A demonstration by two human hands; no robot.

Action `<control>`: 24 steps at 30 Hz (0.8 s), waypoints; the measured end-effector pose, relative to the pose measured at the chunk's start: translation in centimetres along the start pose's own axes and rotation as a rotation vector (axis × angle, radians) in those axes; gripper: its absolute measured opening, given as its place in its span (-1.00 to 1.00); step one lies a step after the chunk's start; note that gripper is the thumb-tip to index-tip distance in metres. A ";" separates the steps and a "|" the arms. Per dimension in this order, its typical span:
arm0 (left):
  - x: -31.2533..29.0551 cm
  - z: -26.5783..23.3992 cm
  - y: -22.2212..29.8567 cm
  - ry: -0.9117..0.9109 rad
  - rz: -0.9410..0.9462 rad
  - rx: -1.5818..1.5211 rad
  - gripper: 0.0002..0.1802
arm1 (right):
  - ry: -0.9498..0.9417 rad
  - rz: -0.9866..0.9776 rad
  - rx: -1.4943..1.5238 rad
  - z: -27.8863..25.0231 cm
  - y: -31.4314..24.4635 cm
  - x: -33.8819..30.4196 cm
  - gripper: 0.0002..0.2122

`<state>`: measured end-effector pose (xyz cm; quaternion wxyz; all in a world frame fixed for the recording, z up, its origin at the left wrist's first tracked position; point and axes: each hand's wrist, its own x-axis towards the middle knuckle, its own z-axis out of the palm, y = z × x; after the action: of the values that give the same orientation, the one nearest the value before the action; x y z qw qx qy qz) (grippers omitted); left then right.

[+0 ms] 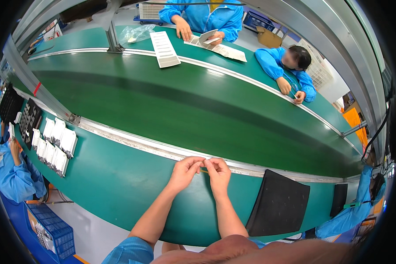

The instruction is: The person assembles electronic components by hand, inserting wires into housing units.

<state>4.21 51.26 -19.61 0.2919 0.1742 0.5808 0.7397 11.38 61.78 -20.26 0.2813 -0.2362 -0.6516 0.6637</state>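
Observation:
My left hand (185,174) and my right hand (219,176) meet fingertip to fingertip over the near green tabletop (132,176), just in front of its metal edge rail (149,149). Both are closed in a pinch. A thin yellowish piece (203,171) shows between them, too small and too covered by fingers to name. To the right of my right hand lies a flat black sheet or pad (279,204).
A wide green conveyor belt (185,105) runs beyond the rail. White parts (53,147) stand in rows at left, beside a black tray (31,121). Co-workers in blue sit across, left and right. White label sheets (165,49) lie opposite. A blue crate (53,233) is at lower left.

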 end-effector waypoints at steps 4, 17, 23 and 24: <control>0.2 -1.3 0.4 -0.006 -0.097 -0.394 -0.78 | 0.046 0.076 0.142 0.0 -1.3 0.1 -0.93; 0.1 -1.1 1.4 0.178 -0.104 -0.338 -0.92 | -0.039 0.010 0.152 0.6 -1.9 0.0 -0.94; 0.1 -1.5 0.9 0.014 -0.088 -0.335 -0.92 | -0.042 0.125 0.232 0.5 -1.1 -0.2 -0.93; 0.0 -1.4 1.0 0.017 -0.089 -0.335 -0.92 | -0.003 0.126 0.224 0.5 -1.1 -0.1 -0.93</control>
<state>3.10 50.04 -19.04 0.3446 0.0910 0.4591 0.8138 11.20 61.38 -19.19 0.2627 -0.2428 -0.5577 0.7490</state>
